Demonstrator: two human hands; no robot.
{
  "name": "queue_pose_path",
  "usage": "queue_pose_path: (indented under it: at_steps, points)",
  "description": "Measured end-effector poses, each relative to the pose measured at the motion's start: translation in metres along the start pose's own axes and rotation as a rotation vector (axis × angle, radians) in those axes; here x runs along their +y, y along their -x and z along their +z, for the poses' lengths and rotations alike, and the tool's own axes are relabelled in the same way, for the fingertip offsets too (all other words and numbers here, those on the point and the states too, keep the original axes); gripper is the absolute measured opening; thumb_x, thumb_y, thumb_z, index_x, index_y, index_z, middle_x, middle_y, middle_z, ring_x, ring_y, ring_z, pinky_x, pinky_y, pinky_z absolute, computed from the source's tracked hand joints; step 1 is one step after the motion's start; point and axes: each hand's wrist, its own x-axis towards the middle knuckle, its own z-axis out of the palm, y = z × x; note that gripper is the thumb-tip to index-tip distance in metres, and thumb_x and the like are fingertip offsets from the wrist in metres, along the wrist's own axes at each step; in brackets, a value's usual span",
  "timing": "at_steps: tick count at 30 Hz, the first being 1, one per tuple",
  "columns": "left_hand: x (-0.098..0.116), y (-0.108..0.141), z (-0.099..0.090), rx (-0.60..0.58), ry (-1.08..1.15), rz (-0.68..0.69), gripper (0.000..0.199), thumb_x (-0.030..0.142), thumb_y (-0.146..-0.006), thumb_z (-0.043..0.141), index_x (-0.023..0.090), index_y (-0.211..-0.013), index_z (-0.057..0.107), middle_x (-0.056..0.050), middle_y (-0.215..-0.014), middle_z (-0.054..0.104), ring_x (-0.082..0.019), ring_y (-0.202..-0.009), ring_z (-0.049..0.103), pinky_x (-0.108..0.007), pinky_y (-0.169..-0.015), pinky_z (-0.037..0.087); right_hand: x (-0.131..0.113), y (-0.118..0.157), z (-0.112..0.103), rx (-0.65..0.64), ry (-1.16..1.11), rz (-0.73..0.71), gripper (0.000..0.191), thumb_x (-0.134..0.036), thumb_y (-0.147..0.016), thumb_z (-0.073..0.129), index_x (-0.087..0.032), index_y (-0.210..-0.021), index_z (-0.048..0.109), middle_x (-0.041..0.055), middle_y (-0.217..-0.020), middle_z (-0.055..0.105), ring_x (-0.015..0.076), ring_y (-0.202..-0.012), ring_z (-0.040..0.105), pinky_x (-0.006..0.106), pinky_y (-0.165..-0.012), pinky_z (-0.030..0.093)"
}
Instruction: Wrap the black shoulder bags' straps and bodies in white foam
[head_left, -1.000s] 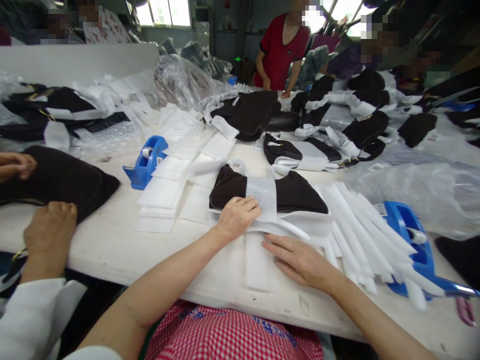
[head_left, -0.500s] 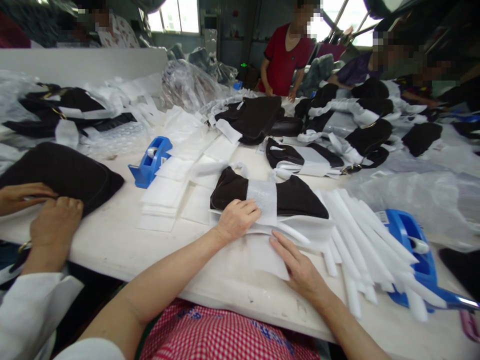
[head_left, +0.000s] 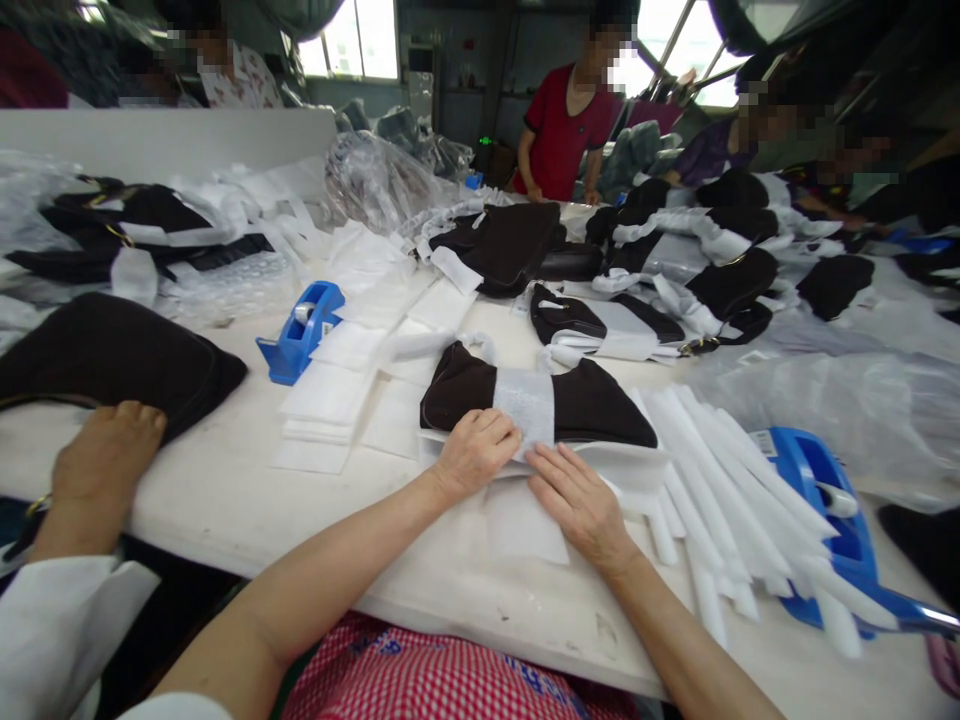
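A dark brown handbag (head_left: pixel 606 405) lies in front of me on the table, a white foam sheet (head_left: pixel 525 400) wrapped around its middle. White padding shows beneath the bag and its strap is wrapped in white. My left hand (head_left: pixel 480 450) has its fingers bent together over the sheet at the bag's near edge; its thumb is hidden. Beside it, my right hand (head_left: pixel 581 500) lies with fingers stretched out, their tips on the near end of the sheet. A loose-looking white flap (head_left: pixel 525 525) hangs toward me below both hands.
White foam strips (head_left: pixel 712 490) lie to the right, by a blue tape dispenser (head_left: pixel 825 510). Another blue dispenser (head_left: pixel 304 330) stands left, near stacked white sheets (head_left: pixel 319 410). A co-worker's hand (head_left: pixel 105 460) rests at a dark bag (head_left: pixel 127 355). Wrapped bags (head_left: pixel 735 285) pile up behind.
My right hand has moved up and left from the flap to the sheet at the bag's near edge. My left hand stays nearly in place. One of the co-worker's hands has gone from sight.
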Motion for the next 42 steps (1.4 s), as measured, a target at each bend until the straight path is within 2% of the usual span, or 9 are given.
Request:
queue_pose_path:
  at_steps: [5, 9, 13, 17, 22, 27, 32, 35, 42]
  points:
    - [-0.005, 0.002, -0.002, 0.081, 0.011, 0.118, 0.018, 0.018, -0.099, 0.047, 0.015, -0.099, 0.065, -0.002, -0.08, 0.062, -0.017, -0.084, 0.056, -0.032, -0.08, 0.043, 0.003, 0.001, 0.0, 0.048, 0.019, 0.032, 0.017, -0.003, -0.092, 0.055, -0.014, -0.1, 0.064, 0.0145, -0.108, 0.075, 0.0226, -0.112, 0.068, 0.037, -0.089, 0.055]
    - [-0.012, 0.003, -0.005, 0.057, 0.063, 0.201, 0.018, 0.018, -0.098, 0.049, 0.018, -0.088, 0.064, 0.0, -0.073, 0.059, -0.016, -0.081, 0.055, -0.031, -0.079, 0.042, 0.006, -0.007, -0.004, -0.018, 0.115, 0.03, 0.017, -0.004, -0.094, 0.054, -0.017, -0.096, 0.065, 0.0099, -0.112, 0.075, 0.019, -0.107, 0.07, 0.041, -0.105, 0.043]
    - [-0.014, 0.002, -0.008, -0.021, 0.088, 0.176, 0.025, 0.021, -0.1, 0.045, 0.018, -0.083, 0.064, -0.001, -0.072, 0.058, -0.016, -0.078, 0.054, -0.031, -0.076, 0.041, 0.017, -0.017, -0.005, -0.071, 0.129, -0.006, 0.014, -0.007, -0.094, 0.055, -0.017, -0.089, 0.064, 0.0103, -0.125, 0.069, 0.0249, -0.123, 0.061, 0.051, -0.113, 0.035]
    - [-0.011, 0.004, -0.011, -0.065, 0.169, 0.115, 0.024, 0.02, -0.1, 0.044, 0.017, -0.093, 0.066, -0.003, -0.079, 0.062, -0.016, -0.084, 0.056, -0.031, -0.078, 0.043, 0.029, -0.016, -0.001, -0.036, 0.037, -0.008, 0.02, -0.005, -0.095, 0.049, -0.017, -0.094, 0.065, 0.012, -0.117, 0.072, 0.0228, -0.119, 0.063, 0.044, -0.102, 0.048]
    - [-0.007, 0.009, -0.018, -0.052, 0.287, 0.021, 0.027, 0.017, -0.098, 0.041, 0.014, -0.103, 0.067, -0.007, -0.089, 0.066, -0.018, -0.092, 0.058, -0.033, -0.082, 0.048, 0.028, 0.0, 0.004, -0.075, 0.004, 0.191, 0.021, -0.013, -0.094, 0.053, -0.021, -0.105, 0.069, 0.0138, -0.119, 0.069, 0.0241, -0.103, 0.066, 0.035, -0.081, 0.056]
    - [-0.005, 0.013, -0.022, -0.106, 0.321, 0.007, 0.031, 0.014, -0.093, 0.042, 0.013, -0.112, 0.067, -0.01, -0.096, 0.067, -0.021, -0.098, 0.057, -0.037, -0.086, 0.049, 0.017, 0.013, 0.012, -0.016, -0.07, 0.326, 0.029, -0.014, -0.095, 0.051, -0.023, -0.116, 0.068, 0.0111, -0.114, 0.069, 0.0255, -0.101, 0.065, 0.038, -0.086, 0.054]
    - [-0.004, 0.016, -0.023, -0.072, 0.324, -0.027, 0.033, 0.016, -0.093, 0.042, 0.015, -0.115, 0.067, -0.01, -0.102, 0.07, -0.022, -0.092, 0.053, -0.039, -0.084, 0.046, 0.011, 0.02, 0.019, 0.021, -0.073, 0.484, 0.03, -0.028, -0.096, 0.054, -0.024, -0.124, 0.065, 0.0087, -0.103, 0.069, 0.0228, -0.087, 0.065, 0.033, -0.077, 0.055]
    - [-0.004, 0.016, -0.023, -0.039, 0.32, -0.026, 0.032, 0.017, -0.095, 0.041, 0.014, -0.112, 0.067, -0.01, -0.101, 0.07, -0.021, -0.089, 0.052, -0.038, -0.081, 0.045, 0.008, 0.021, 0.018, 0.041, -0.033, 0.454, 0.029, -0.023, -0.096, 0.052, -0.026, -0.121, 0.066, 0.0089, -0.101, 0.068, 0.0232, -0.087, 0.064, 0.034, -0.077, 0.055]
    - [-0.004, 0.016, -0.021, -0.135, 0.243, 0.022, 0.031, 0.015, -0.095, 0.041, 0.015, -0.113, 0.066, -0.01, -0.099, 0.07, -0.02, -0.086, 0.055, -0.038, -0.078, 0.043, 0.01, 0.023, 0.012, -0.032, 0.019, 0.385, 0.038, -0.011, -0.093, 0.051, -0.025, -0.126, 0.065, 0.0087, -0.097, 0.068, 0.0209, -0.081, 0.063, 0.031, -0.071, 0.052]
